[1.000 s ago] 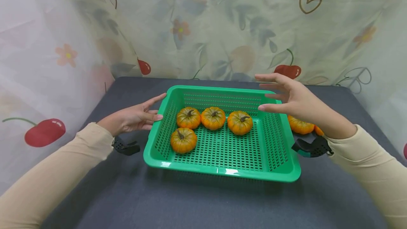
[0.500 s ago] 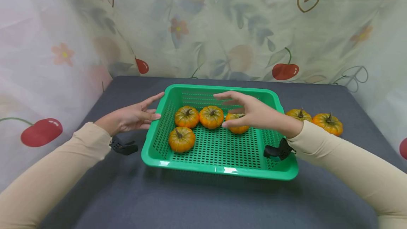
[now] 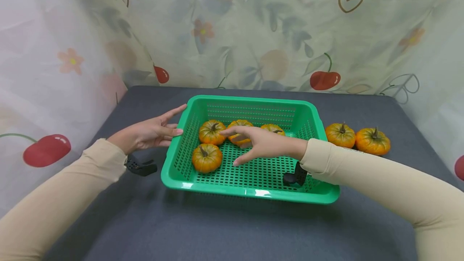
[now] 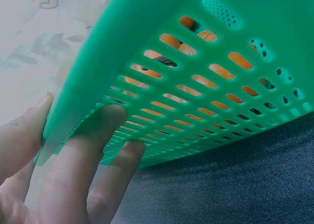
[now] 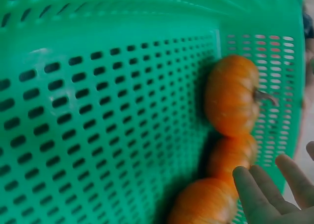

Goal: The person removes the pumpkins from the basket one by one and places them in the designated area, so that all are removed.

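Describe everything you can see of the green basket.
The green basket is a shallow, rectangular tub with rounded corners and a smooth, glossy rim, apparently plastic. Rows of slots pierce its walls and floor. It sits upright, open side up, on the dark tabletop, turned slightly askew. Four orange pumpkins lie inside, with bare floor toward the front. The left hand touches its left side from outside; the right hand is over its interior.

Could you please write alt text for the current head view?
A person's right hand hovers over a green perforated basket holding four pumpkins, while the left hand touches the basket's left rim. Two more pumpkins sit right of the basket on a dark table.
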The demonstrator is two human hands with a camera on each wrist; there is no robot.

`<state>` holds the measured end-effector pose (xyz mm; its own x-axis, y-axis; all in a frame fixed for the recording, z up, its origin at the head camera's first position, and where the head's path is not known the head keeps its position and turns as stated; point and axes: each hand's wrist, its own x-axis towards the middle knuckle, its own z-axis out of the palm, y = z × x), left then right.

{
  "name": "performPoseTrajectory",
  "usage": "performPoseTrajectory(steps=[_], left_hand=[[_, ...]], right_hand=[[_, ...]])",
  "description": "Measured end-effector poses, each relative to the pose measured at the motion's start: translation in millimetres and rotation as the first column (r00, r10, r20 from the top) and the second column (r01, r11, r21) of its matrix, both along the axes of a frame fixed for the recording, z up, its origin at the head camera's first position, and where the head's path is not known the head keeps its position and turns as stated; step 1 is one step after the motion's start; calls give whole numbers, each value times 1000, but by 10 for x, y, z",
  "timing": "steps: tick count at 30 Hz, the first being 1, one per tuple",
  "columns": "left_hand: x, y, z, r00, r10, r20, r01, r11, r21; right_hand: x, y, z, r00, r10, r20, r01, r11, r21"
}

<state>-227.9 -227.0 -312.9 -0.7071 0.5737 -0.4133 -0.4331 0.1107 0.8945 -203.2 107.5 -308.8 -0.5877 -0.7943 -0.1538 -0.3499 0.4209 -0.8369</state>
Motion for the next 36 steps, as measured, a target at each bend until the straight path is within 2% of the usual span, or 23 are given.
performPoseTrajectory(steps=[6, 20, 29, 36], left_hand=[[-3, 7, -4, 1000, 0, 2, 0, 1000, -4], [-14, 7, -16, 1000, 13, 18, -13, 1000, -1], [-14, 2, -4, 1000, 10, -1, -10, 1000, -12], [0, 7, 5, 1000, 0, -1, 0, 1000, -20]], right_hand=[[-18, -166, -102, 998, 44, 54, -44, 999, 4], [-96, -395, -185, 999, 32, 28, -33, 999, 39], [-132, -472, -269, 1000, 23, 11, -23, 998, 66], [-117, -542, -376, 999, 35, 41, -39, 995, 90]])
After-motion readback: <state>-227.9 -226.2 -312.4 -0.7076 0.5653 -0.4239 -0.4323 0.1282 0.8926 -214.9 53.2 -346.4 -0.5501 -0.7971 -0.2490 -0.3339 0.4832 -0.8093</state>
